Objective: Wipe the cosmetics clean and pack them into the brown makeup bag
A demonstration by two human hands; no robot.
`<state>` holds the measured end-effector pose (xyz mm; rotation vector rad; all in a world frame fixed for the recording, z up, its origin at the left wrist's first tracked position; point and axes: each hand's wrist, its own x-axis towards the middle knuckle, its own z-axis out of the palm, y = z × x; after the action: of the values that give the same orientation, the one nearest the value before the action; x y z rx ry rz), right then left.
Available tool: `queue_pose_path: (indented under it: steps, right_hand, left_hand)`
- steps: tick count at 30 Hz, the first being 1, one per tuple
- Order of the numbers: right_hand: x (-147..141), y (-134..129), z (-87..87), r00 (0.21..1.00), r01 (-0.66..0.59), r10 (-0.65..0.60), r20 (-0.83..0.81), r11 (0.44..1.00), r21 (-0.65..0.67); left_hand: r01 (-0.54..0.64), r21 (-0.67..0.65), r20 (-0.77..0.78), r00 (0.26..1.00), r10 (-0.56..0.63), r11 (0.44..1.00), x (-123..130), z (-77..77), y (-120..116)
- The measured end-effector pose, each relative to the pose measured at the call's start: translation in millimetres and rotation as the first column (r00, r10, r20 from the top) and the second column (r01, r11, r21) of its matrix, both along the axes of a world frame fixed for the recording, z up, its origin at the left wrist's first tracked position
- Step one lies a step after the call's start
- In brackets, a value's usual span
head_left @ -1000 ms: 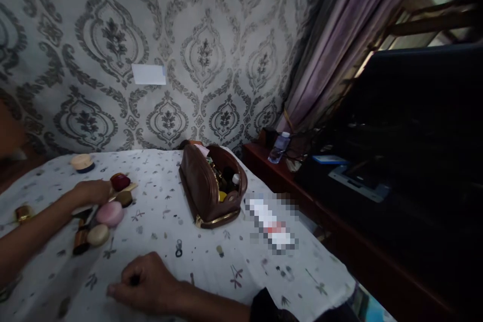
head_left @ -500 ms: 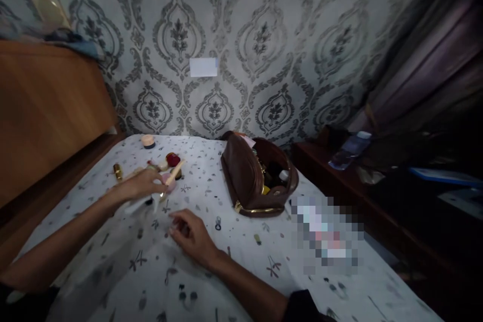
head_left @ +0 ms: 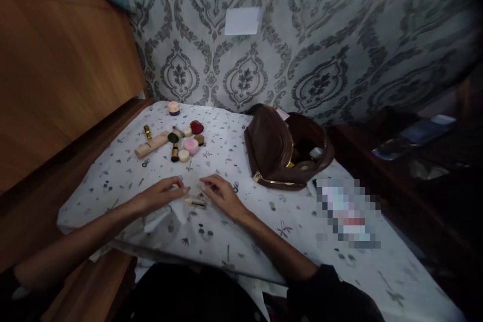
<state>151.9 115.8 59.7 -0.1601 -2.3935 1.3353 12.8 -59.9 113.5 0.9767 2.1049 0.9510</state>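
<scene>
On the patterned white cloth (head_left: 113, 181), a small cream-and-dark tube (head_left: 196, 202) lies between my hands. My left hand (head_left: 162, 193) is just left of it, thumb and fingers apart, holding nothing visible. To its right is my right hand (head_left: 222, 195), fingers loosely curved and apart, with nothing seen in it. Beyond them several cosmetics lie together, among them a pink round jar (head_left: 191, 146), a red round item (head_left: 196, 127) and a long beige tube (head_left: 151, 145). An open brown bag (head_left: 269, 148) stands at the right with items inside.
A patterned wall (head_left: 245, 78) rises behind the cloth. Wooden furniture (head_left: 71, 50) stands at the left. A blurred-out flat object (head_left: 347, 214) lies right of my right hand. A plastic bottle (head_left: 415, 136) is at the far right, and a small jar (head_left: 174, 108) near the wall.
The view has tilted down. My left hand has come away from the cosmetics, towards me and closer to my right hand. The long beige tube now lies at the left of the group.
</scene>
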Motion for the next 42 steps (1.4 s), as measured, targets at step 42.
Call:
queue_pose_path:
  steps: [42]
  right_hand:
    - [49.2, -60.1, 8.9, 0.936, -0.353, 0.352, -0.027, 0.934, -0.061]
  left_hand:
    - [-0.243, 0.434, -0.101, 0.944, 0.314, 0.868, -11.2, -27.3, -3.9]
